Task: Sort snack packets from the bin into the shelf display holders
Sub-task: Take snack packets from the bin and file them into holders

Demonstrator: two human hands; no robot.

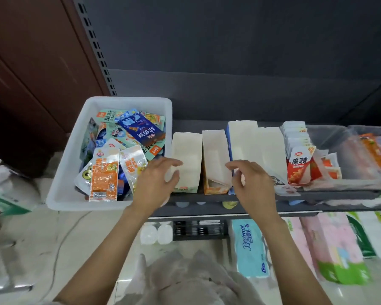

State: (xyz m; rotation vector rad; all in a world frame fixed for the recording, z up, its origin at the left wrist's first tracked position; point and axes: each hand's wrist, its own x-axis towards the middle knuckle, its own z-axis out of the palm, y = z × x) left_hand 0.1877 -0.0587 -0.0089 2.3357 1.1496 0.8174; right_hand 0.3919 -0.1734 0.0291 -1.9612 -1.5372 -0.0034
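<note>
A white bin on the shelf's left end holds several snack packets: orange ones, a blue one, green ones. Right of it stand cardboard display holders: a green-based one, an orange-based one, a blue-sided one and another. Further right, a holder carries red and white packets. My left hand hovers at the bin's right rim beside the first holder, fingers relaxed and empty. My right hand is over the orange and blue holders' fronts, fingers loosely curled, holding nothing that I can see.
The dark shelf runs right, with clear plastic bags of packets at its far end. Below are tissue packs, pink and green packs and small bottles. A brown cabinet stands left.
</note>
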